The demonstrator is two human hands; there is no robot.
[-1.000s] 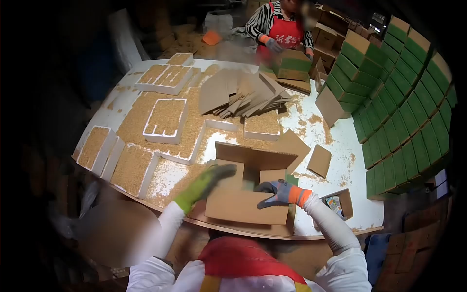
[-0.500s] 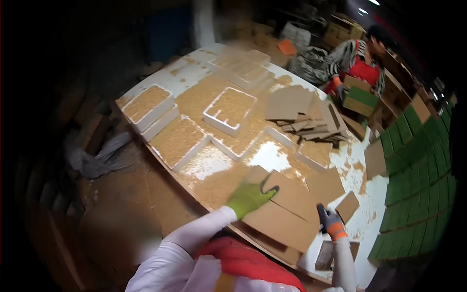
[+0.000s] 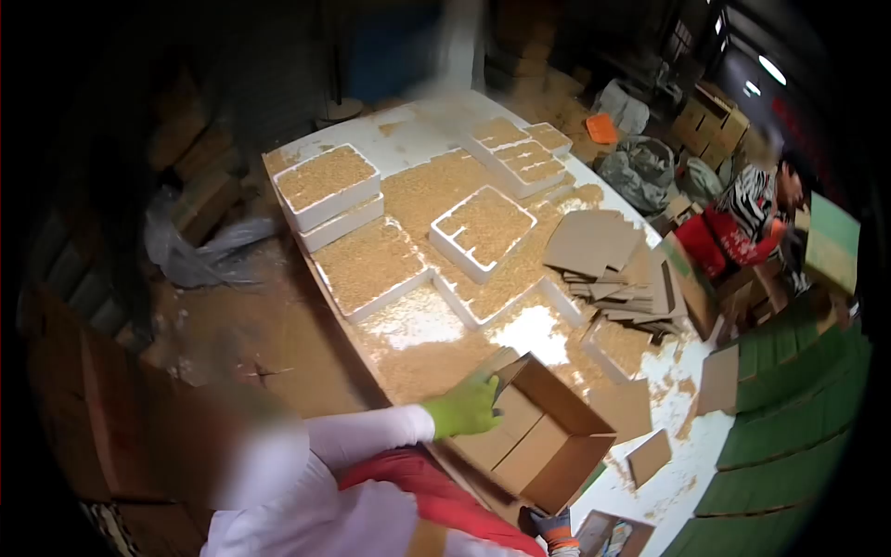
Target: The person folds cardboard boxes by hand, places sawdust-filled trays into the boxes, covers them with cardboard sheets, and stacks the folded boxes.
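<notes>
An open-topped brown cardboard box [image 3: 560,413] is tilted over the near edge of the table, its inside facing me. My left hand [image 3: 464,407], in a green glove with dark fingertips, is closed on the box's left side. At the lower corner of the box is my right hand [image 3: 552,527], in a grey and orange glove; it grips there, with its fingers partly hidden. More flat cardboard [image 3: 469,473] lies beneath the box. A small open carton [image 3: 614,537] with items inside stands beside my right hand.
White trays [image 3: 483,232] filled with brown granular material stand on the white table [image 3: 422,139], with more spilled around them. Flat cardboard pieces [image 3: 594,243] are heaped at the right. Green boxes [image 3: 780,427] line the right side. A co-worker [image 3: 742,227] handles a green box [image 3: 832,243] there.
The flat cardboard under my hands is now an open box. My right hand has moved down and left to its lower corner. The view has shifted, and the co-worker's green box is raised.
</notes>
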